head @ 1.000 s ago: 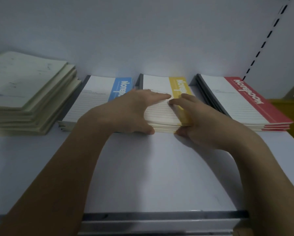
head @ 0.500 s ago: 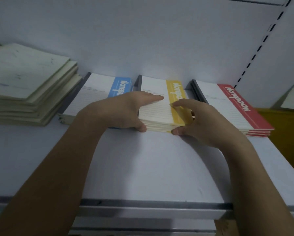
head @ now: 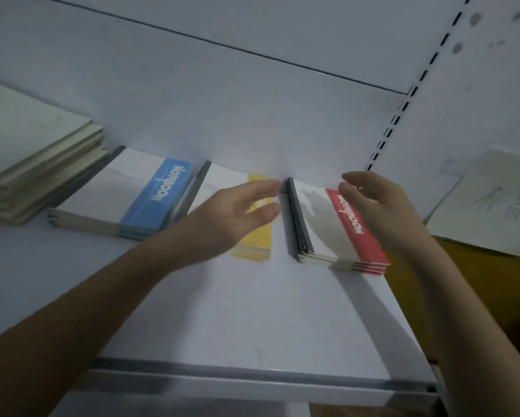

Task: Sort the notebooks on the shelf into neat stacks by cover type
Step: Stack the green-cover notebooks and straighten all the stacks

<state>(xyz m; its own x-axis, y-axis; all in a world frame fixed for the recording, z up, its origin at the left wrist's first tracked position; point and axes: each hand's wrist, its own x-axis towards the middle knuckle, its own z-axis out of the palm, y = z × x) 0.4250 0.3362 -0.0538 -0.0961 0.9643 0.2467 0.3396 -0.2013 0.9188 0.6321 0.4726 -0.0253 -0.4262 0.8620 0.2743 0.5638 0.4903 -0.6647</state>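
Three stacks of white notebooks lie side by side on the white shelf (head: 252, 320): a blue-striped stack (head: 126, 203) at the left, a yellow-striped stack (head: 257, 246) in the middle, a red-striped stack (head: 331, 230) at the right. My left hand (head: 237, 215) hovers open over the yellow stack and hides most of it, its fingertips near the red stack's dark spine. My right hand (head: 373, 203) is open with curled fingers at the right side of the red stack, over its red stripe. Neither hand holds anything.
A taller pile of pale greenish notebooks (head: 33, 158) sits at the far left. A slotted upright (head: 403, 112) runs up the back wall at the right. Beyond it lie a white sheet (head: 493, 203) and a yellow surface (head: 475, 284). The shelf's metal front edge (head: 252, 383) is near me.
Both hands let go of the yellow stack and moved right. They now flank the red stack, fingers spread. The camera tilted up and to the right.
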